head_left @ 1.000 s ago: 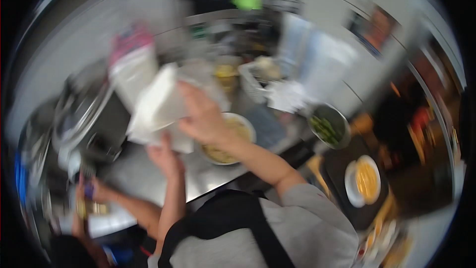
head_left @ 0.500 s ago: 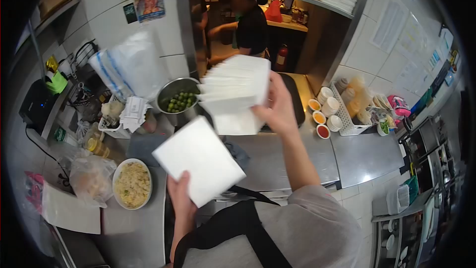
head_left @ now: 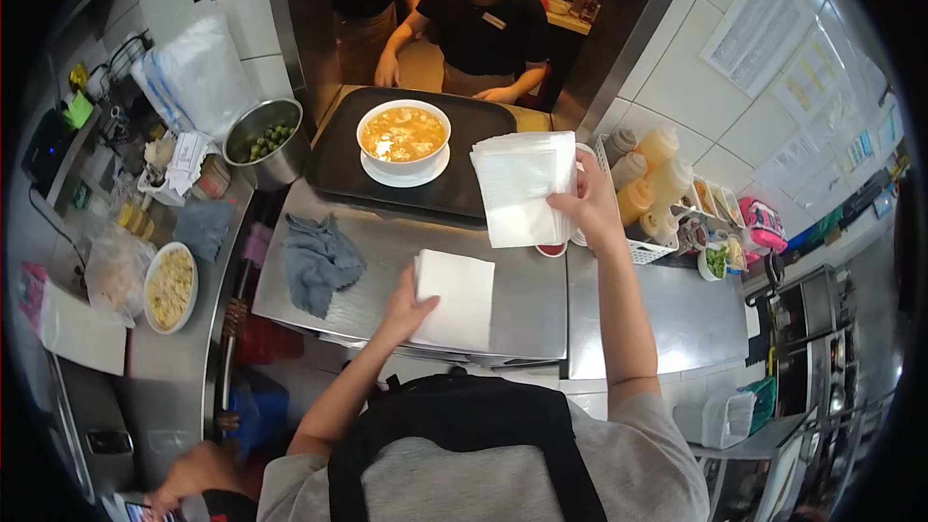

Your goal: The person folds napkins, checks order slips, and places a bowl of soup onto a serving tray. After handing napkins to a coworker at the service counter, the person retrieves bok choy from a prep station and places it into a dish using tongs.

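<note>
My left hand [head_left: 404, 311] is closed on a neat stack of white napkins [head_left: 456, 302], held over the front edge of the steel counter. A second, slightly fanned bunch of napkins [head_left: 522, 191] is gripped by my right hand [head_left: 592, 205], close to the right end of a black tray [head_left: 333, 169]. On that tray, a white bowl of orange soup [head_left: 404, 135] stands on a white saucer [head_left: 406, 174]. The right-hand napkins partly hide the small sauce cups behind them. Left of my left hand lies a crumpled grey-blue cloth [head_left: 324, 263].
Two people in black shirts [head_left: 495, 34] stand beyond the pass-through. Left are a pot of green limes [head_left: 266, 147] and a rice bowl [head_left: 171, 288]. Squeeze bottles [head_left: 635, 201] fill a basket at right. Another person's hand [head_left: 198, 478] shows at bottom left.
The view has shifted, and the tray with the soup bowl now shows. Both napkin bunches are apart, the right one moved rightward. A person now faces the tray at the pass-through.
</note>
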The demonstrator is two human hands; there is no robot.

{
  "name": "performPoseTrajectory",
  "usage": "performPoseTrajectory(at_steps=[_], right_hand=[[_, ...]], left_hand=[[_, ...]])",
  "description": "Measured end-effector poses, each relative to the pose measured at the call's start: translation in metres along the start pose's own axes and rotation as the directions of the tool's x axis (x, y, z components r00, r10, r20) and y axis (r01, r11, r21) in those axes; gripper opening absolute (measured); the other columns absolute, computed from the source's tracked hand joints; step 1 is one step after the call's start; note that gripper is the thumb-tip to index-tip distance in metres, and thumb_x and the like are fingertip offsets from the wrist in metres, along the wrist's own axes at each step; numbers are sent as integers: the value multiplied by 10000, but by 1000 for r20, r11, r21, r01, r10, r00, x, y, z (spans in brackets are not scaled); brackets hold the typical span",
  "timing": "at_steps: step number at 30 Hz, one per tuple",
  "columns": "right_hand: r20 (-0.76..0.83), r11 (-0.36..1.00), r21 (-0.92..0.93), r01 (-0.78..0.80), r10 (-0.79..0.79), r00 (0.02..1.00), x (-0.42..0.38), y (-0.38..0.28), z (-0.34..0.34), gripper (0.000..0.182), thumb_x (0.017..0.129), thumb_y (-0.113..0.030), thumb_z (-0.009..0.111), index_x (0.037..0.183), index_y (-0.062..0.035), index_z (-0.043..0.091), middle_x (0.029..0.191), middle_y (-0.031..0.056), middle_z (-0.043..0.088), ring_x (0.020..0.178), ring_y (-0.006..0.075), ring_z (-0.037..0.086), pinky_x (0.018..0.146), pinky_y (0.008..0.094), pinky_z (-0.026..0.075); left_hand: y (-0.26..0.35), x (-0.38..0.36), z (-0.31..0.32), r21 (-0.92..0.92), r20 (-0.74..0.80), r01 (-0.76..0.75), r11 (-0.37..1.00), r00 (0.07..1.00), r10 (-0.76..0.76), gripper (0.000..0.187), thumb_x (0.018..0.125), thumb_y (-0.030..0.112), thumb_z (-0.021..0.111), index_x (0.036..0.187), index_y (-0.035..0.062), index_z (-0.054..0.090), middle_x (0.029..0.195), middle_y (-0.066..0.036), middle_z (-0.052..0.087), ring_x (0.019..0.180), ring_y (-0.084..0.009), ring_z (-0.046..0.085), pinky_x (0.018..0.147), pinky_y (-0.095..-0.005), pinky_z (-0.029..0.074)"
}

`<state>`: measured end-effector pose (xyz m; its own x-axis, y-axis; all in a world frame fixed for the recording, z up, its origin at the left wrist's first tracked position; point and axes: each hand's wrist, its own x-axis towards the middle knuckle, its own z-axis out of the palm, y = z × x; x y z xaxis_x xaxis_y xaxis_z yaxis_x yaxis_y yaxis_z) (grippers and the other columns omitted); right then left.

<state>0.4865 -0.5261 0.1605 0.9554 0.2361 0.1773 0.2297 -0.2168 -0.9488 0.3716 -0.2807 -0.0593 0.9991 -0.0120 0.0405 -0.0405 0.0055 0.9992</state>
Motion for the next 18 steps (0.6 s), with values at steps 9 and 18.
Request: performPoseTrajectory(at_steps=[9, 18], right_hand=[[76, 837, -448, 312, -313, 947, -25, -23, 44, 798, 645, -182, 711, 1292, 29, 294, 1025, 263, 582, 953, 396, 579, 831, 401, 448], [317, 586, -545, 599, -517, 795, -29, -20, 32, 804, 655, -347, 746, 1276, 17, 388, 1336, 234, 360, 1221, 389, 364, 1002, 426, 308]], left_hand=[[139, 34, 88, -106, -185, -518, 849, 849, 495, 829, 856, 262, 564, 1413, 5, 6, 1448, -178, 175, 1337, -251, 192, 1075, -393, 192], [144, 62, 85, -785, -129, -184, 591, 983, 134, 567, 938, 422, 378, 1393, 159, 167, 1379, -81, 338, 1264, -230, 359, 1031, -413, 322]])
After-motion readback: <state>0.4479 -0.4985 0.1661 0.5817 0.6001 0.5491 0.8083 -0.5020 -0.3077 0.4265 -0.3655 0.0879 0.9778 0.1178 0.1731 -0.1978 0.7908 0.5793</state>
